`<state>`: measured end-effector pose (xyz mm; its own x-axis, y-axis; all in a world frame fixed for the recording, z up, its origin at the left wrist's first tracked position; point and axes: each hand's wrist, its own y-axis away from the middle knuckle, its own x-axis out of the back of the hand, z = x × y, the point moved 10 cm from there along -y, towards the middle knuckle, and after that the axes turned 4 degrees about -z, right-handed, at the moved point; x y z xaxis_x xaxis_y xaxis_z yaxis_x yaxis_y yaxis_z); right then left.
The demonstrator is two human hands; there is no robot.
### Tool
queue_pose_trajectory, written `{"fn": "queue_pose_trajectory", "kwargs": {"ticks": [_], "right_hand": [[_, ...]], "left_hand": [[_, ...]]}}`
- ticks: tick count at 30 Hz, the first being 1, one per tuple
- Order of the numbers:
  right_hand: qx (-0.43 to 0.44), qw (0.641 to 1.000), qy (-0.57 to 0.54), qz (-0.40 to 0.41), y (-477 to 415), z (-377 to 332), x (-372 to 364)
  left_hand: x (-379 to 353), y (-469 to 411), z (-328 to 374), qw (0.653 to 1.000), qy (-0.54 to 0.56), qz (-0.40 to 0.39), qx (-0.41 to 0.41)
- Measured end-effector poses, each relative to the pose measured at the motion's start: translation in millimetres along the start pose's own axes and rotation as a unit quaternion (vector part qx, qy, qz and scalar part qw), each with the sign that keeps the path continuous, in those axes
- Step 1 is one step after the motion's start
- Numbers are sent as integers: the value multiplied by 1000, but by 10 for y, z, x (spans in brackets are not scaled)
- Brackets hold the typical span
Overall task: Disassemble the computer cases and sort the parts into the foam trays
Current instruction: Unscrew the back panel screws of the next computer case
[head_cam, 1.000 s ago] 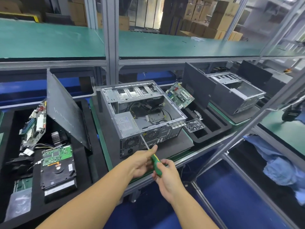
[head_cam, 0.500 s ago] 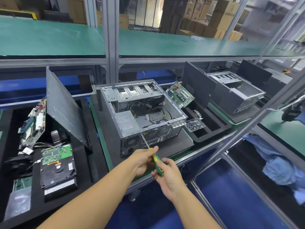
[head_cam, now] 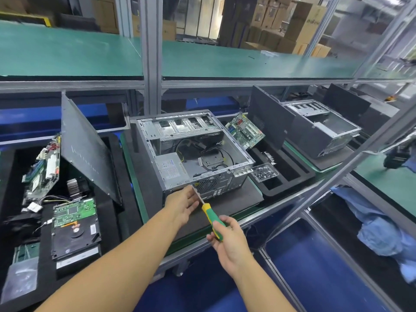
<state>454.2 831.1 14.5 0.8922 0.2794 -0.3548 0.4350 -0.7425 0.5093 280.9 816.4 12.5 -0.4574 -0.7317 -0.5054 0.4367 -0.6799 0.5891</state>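
L hand (head_cam: pixel 182 202) has opened, straight fingers against shaft of green-and-yellow-handled steel screwdriver (head_cam: pixel 212 221) gripped by R hand (head_cam: pixel 229 243), tip now at rear of open grey metal computer case (head_cam: pixel 191 154) beside black foam tray (head_cam: pixel 297 174), so prob. PSU screw next.

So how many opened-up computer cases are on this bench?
2. One computer case stands in the centre; the other case is further right, beside a leaning dark panel. A third may be hidden at the far right.
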Motion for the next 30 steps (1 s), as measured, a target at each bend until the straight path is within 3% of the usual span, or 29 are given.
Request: {"fn": "queue_pose_trajectory", "kwargs": {"ticks": [15, 20, 23, 27, 30], "right_hand": [[47, 994, 100, -9, 50, -296, 143], [78, 996, -20, -28, -23, -566, 366], [88, 993, -66, -45, -189, -796, 441], [106, 990, -61, -64, -558, -1258, 547], [117, 991, -53, -35, -907, -1625, 817]], "left_hand": [[-53, -205, -132, 997, 63, 28, 23], [-121, -195, -241, 998, -19, 60, 31], [-496, -195, -480, 985, -163, -12, 55], [-1255, -254, -742, 933, -313, -174, 42], [-1733, -492, -835, 920, -343, -189, 4]]}}
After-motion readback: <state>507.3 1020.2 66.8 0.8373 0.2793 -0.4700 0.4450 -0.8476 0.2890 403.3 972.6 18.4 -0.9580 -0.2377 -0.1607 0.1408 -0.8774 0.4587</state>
